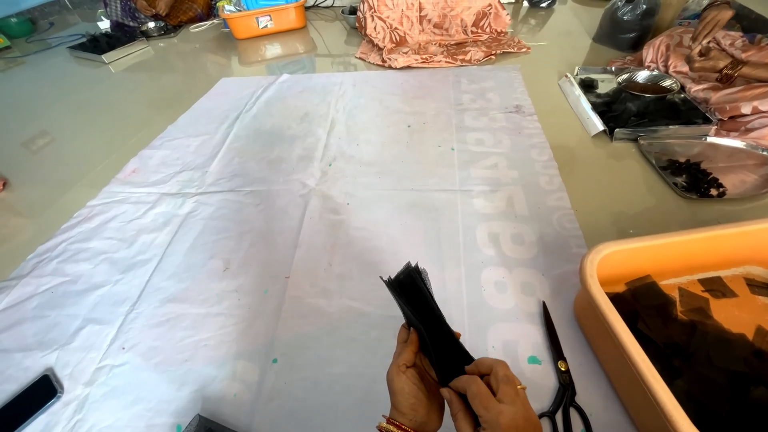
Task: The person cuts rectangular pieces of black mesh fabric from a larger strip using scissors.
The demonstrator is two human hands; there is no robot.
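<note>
together, both hands (460, 388) around black strips (424, 320)

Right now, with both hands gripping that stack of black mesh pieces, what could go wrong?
1. The left hand and right hand pinch only the lower end of the black mesh stack; its fanned top layers could slip apart.
2. The black scissors lie close beside the right hand, so a sideways move might brush the blades.
3. The orange tub sits near; loose pieces could drop in unsorted.
</note>
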